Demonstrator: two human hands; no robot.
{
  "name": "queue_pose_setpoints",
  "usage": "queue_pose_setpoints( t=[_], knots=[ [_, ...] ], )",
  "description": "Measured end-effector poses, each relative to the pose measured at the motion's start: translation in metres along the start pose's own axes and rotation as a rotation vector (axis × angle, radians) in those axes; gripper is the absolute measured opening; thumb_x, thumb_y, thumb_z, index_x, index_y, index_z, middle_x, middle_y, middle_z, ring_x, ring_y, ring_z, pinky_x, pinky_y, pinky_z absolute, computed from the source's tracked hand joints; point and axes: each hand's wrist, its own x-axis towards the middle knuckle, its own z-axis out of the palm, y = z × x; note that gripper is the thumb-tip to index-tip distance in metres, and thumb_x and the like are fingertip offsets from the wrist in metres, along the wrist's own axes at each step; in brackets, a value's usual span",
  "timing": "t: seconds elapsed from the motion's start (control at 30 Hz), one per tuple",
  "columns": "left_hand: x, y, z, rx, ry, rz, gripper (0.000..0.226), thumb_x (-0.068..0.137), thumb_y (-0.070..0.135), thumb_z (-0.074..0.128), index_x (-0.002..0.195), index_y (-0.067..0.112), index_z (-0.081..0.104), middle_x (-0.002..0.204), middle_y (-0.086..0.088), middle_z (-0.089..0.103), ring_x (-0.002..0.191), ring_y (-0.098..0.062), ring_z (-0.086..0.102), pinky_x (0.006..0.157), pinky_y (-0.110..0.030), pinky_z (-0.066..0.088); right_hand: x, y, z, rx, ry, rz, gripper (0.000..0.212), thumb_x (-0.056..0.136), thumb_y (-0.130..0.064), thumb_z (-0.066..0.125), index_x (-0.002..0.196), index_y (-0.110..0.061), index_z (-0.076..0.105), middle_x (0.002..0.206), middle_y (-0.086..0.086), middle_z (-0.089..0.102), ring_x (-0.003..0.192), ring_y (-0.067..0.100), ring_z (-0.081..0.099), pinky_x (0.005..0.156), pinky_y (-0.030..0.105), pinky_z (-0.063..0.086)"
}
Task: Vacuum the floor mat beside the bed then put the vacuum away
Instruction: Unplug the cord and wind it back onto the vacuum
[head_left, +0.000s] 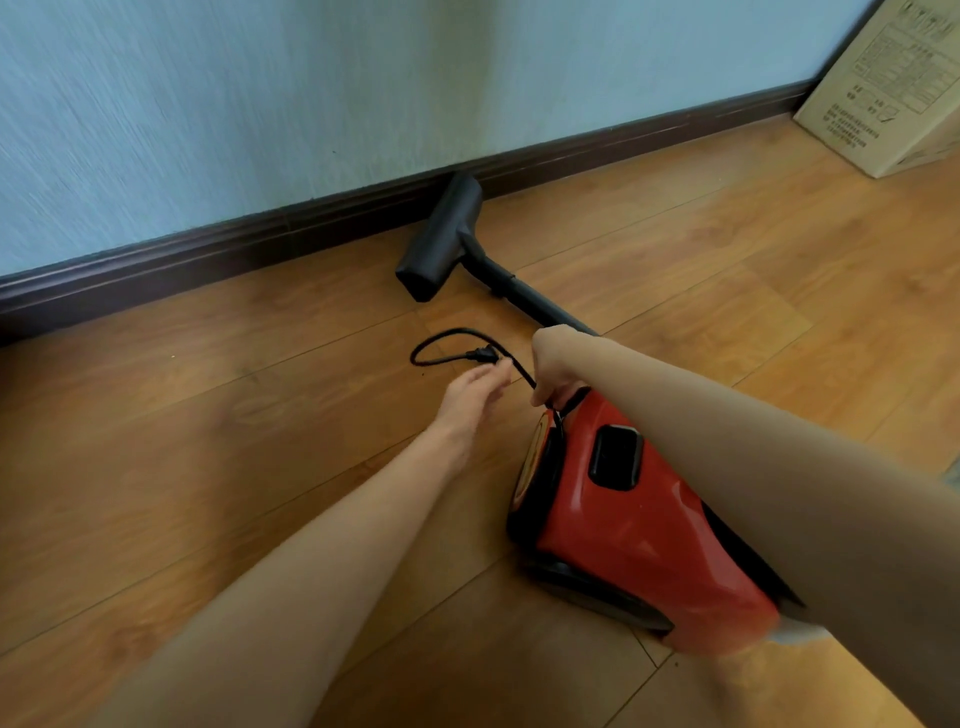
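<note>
A red and black vacuum cleaner (634, 525) lies on the wooden floor at the lower right. Its black tube (524, 293) runs up to a black floor nozzle (441, 239) resting against the skirting board. A short black power cord (441, 340) loops on the floor, ending in a plug (483, 355). My right hand (553, 366) grips the vacuum's front end, where the cord comes out. Just below the plug, my left hand (475, 397) reaches toward it with relaxed fingers and holds nothing. No floor mat or bed is in view.
A pale blue wall (311, 104) with a dark skirting board (208, 249) runs across the back. A cardboard box (893, 93) stands in the far right corner. Wooden floor (208, 467) spreads out to the left of the vacuum.
</note>
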Motion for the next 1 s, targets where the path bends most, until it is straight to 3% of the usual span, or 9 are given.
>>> queue_pose_setpoints(
  t=[0.07,0.13,0.23,0.3,0.47,0.6,0.7,0.87,1.0],
  knots=[
    [0.008,0.015,0.007,-0.264,-0.024,-0.009,0.055,0.094,0.039,0.051,0.138,0.008,0.041,0.135,-0.009,0.054,0.128,-0.021,0.046,0.113,-0.035,0.028,0.006,0.002,0.002,0.047,-0.006,-0.023,0.023,0.087,-0.024,0.069,0.082,-0.003,0.061,0.06,0.002,0.063,0.042,0.007,0.059,0.049,0.02,0.047],
    [0.017,0.03,0.008,-0.621,0.069,-0.038,0.039,0.094,0.04,0.051,0.119,0.01,0.049,0.112,-0.008,0.064,0.111,-0.02,0.059,0.107,-0.036,0.037,0.007,0.004,0.003,0.102,-0.031,-0.048,0.023,0.086,-0.019,0.071,0.094,0.001,0.062,0.074,0.007,0.067,0.057,0.013,0.063,0.056,0.025,0.053],
    [0.036,0.036,-0.01,-0.979,0.331,-0.141,0.035,0.1,0.038,0.039,0.086,0.008,0.049,0.069,-0.002,0.054,0.064,-0.013,0.056,0.077,-0.029,0.049,0.013,0.01,0.004,0.082,-0.054,-0.086,0.034,0.082,-0.022,0.074,0.107,0.0,0.066,0.098,0.009,0.072,0.085,0.02,0.07,0.083,0.03,0.057],
    [0.043,0.031,-0.03,-1.068,0.415,-0.229,0.038,0.104,0.032,0.026,0.082,0.007,0.045,0.052,0.001,0.039,0.049,-0.009,0.037,0.061,-0.025,0.044,0.015,0.01,0.005,0.101,-0.073,-0.104,0.034,0.083,-0.022,0.073,0.108,0.0,0.066,0.095,0.009,0.071,0.086,0.02,0.068,0.082,0.028,0.057],
    [0.044,0.014,-0.084,-0.98,0.323,-0.283,0.039,0.105,0.03,0.022,0.08,0.009,0.044,0.036,0.002,0.034,0.031,-0.007,0.031,0.052,-0.02,0.038,0.018,0.011,0.004,0.133,-0.127,-0.128,0.026,0.085,-0.016,0.071,0.103,0.001,0.067,0.088,0.01,0.068,0.077,0.019,0.067,0.07,0.024,0.057],
    [0.038,0.011,-0.12,-0.911,0.26,-0.21,0.035,0.102,0.033,0.036,0.08,0.01,0.049,0.044,0.006,0.034,0.034,-0.005,0.031,0.051,-0.017,0.038,0.021,0.012,0.007,0.076,-0.108,-0.153,0.023,0.084,-0.018,0.072,0.1,-0.001,0.07,0.096,0.011,0.071,0.091,0.025,0.07,0.083,0.034,0.059],
    [0.034,0.016,-0.144,-0.826,0.274,-0.105,0.031,0.104,0.027,0.033,0.084,0.01,0.05,0.044,0.007,0.035,0.034,-0.004,0.033,0.051,-0.016,0.04,0.018,0.011,0.007,0.03,-0.097,-0.137,0.02,0.084,-0.02,0.072,0.095,-0.003,0.07,0.087,0.007,0.07,0.085,0.022,0.069,0.079,0.03,0.058],
    [0.008,0.019,-0.171,-0.529,0.193,0.045,0.017,0.097,0.013,0.044,0.09,0.014,0.059,0.07,0.003,0.06,0.076,-0.01,0.061,0.084,-0.032,0.051,0.011,-0.002,0.011,-0.15,-0.059,-0.061,0.032,0.088,-0.026,0.067,0.11,-0.003,0.068,0.097,0.011,0.07,0.076,0.018,0.062,0.078,0.028,0.055],
    [-0.021,0.02,-0.193,-0.379,0.181,0.067,0.011,0.067,0.007,0.069,0.07,0.018,0.071,0.076,0.005,0.068,0.081,-0.01,0.058,0.07,-0.017,0.052,-0.005,-0.022,0.01,-0.222,-0.081,-0.021,0.031,0.096,-0.02,0.056,0.119,-0.001,0.06,0.073,0.002,0.053,0.057,0.011,0.048,0.054,0.02,0.042]
  ],
)
